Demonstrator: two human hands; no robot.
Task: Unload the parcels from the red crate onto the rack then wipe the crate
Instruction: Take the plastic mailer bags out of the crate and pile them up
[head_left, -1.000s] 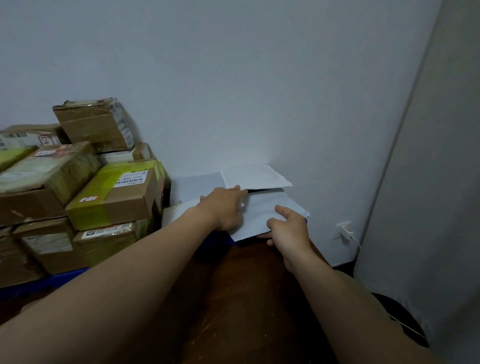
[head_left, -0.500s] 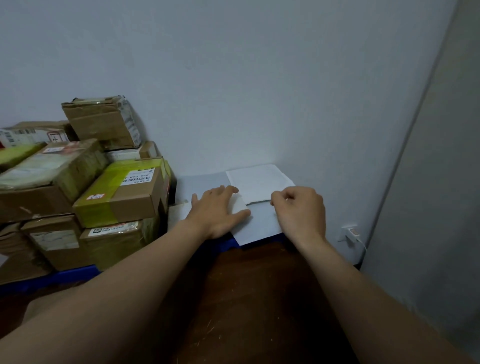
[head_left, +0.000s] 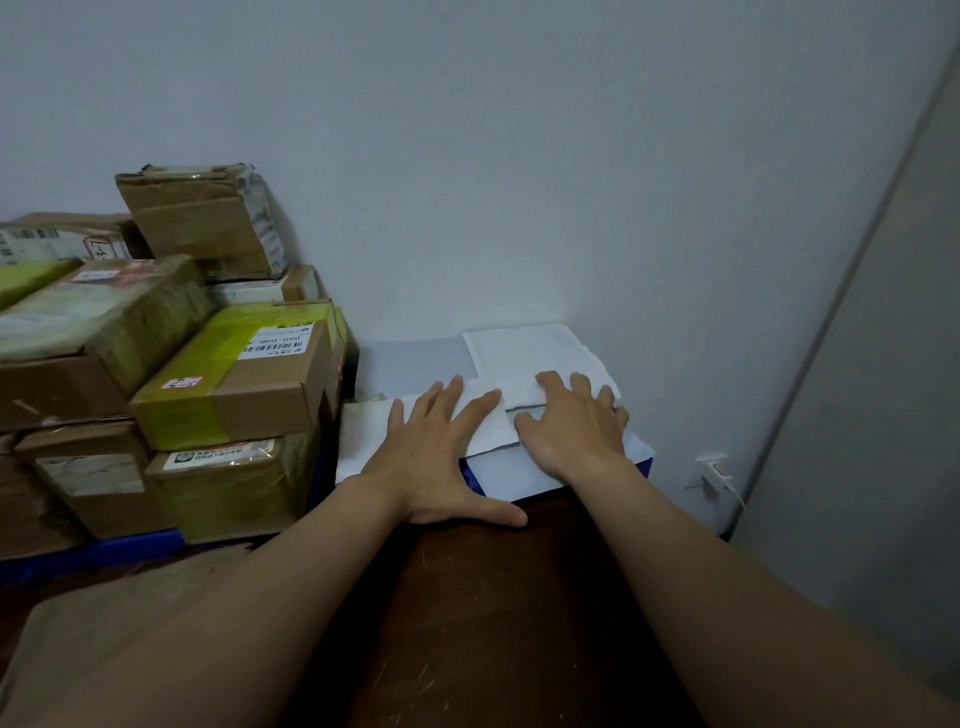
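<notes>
Several flat white mailer parcels (head_left: 524, 348) lie stacked on the blue rack shelf (head_left: 641, 461) against the wall. My left hand (head_left: 441, 452) lies flat with spread fingers on the left part of the pile. My right hand (head_left: 576, 426) presses flat on the top envelopes to the right. A grey flat mailer (head_left: 410, 361) lies behind my left hand. The red crate is not in view.
Cardboard boxes with green tape and labels (head_left: 234, 374) are stacked on the rack at left. A brown parcel (head_left: 202, 218) tops the pile. A dark brown surface (head_left: 493, 623) lies below my arms. A wall socket with a white plug (head_left: 714, 470) sits at right.
My right hand went from gripping the front edge of a white envelope to lying flat on top of the pile. My left hand stayed on the pile, fingers now spread wider.
</notes>
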